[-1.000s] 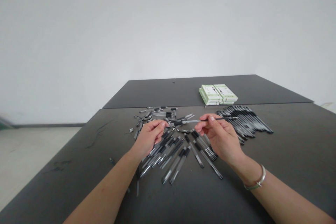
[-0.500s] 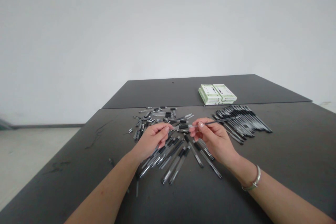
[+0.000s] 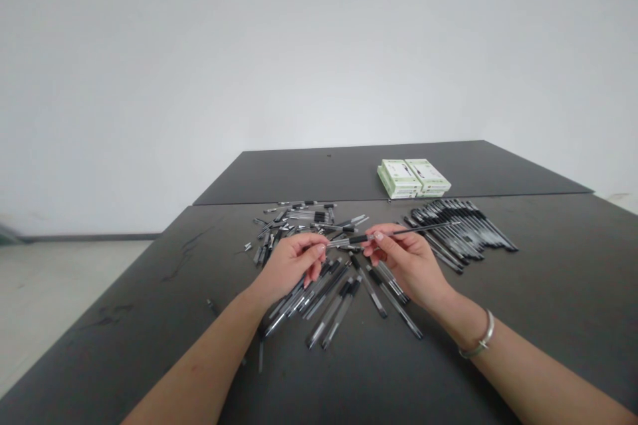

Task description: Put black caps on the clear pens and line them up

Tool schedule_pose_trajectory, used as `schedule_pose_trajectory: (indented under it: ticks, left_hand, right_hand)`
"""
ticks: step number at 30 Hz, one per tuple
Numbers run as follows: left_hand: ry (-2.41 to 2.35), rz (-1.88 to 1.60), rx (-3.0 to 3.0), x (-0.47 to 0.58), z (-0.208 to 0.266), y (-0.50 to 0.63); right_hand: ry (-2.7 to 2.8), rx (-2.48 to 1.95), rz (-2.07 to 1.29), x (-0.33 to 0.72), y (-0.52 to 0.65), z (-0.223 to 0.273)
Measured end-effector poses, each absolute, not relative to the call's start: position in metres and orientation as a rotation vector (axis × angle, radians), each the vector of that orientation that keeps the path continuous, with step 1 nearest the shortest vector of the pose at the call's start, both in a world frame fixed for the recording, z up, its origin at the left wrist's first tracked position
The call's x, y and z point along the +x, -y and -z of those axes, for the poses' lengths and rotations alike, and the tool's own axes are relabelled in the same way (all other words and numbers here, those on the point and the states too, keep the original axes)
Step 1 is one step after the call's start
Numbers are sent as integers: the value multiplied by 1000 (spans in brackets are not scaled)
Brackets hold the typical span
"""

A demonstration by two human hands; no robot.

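Over the middle of the table, my left hand (image 3: 294,264) pinches the rear of a clear pen barrel (image 3: 339,242) with a black grip. My right hand (image 3: 403,260) has its thumb and fingers closed on a thin dark pen refill (image 3: 427,227) that points away to the right. Its fingertips are at the grip end of the barrel, so the joint between refill and barrel is hidden. Below and between the hands lie several loose clear pens (image 3: 341,315) with black grips. A silver bracelet circles my right wrist.
A pile of pen parts (image 3: 266,239) spreads behind my left hand. To the right, a row of capped pens (image 3: 463,229) lies side by side. Green and white boxes (image 3: 413,178) are stacked farther back, by the seam of the dark table (image 3: 124,332). A pale wall stands behind.
The pen barrel and the refill have shifted slightly to the right. More of the clear barrel shows beside my left fingertips, and my right fingers now cover its grip end.
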State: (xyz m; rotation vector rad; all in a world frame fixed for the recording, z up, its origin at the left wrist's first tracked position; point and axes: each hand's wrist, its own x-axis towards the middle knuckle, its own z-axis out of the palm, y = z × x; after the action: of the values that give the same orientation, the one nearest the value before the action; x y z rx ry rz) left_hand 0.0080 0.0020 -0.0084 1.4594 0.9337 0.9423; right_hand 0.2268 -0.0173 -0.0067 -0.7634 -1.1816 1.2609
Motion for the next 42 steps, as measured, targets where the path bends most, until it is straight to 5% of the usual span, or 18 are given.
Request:
schedule_pose_trajectory:
  ticks: [42]
  left_hand:
    - [-882,-889,1464,1,20,-7]
  right_hand:
    - [1102,-734,-1188,225,20,2]
